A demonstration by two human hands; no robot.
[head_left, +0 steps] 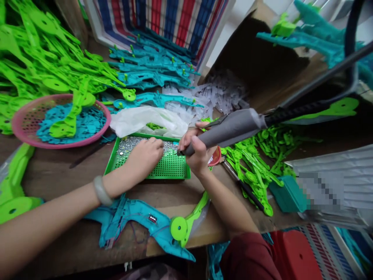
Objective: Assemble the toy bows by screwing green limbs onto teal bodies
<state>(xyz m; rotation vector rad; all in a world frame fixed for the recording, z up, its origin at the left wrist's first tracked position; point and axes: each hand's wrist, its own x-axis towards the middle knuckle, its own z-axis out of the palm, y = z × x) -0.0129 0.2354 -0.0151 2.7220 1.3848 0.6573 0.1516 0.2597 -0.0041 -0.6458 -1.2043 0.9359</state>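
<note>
My left hand (145, 155) rests palm down in a green perforated tray (171, 171) that holds many small silver screws (128, 143); its fingers curl among the screws. My right hand (196, 149) grips a grey electric screwdriver (230, 127), whose tip points down at the tray's right edge and whose black cable runs up to the right. In front of me on the wooden table lies a teal plastic toy shell (136, 223) with a light green round-ended part (186, 221) fitted on it. A pale bangle sits on my left wrist.
A pink basket (20, 120) with teal pieces and a green part stands at the left. Piles of green parts (43, 58) and teal parts (151, 66) fill the back. More green pieces (253, 163) and a black-handled tool (244, 186) lie at the right beside an open cardboard box (250, 50).
</note>
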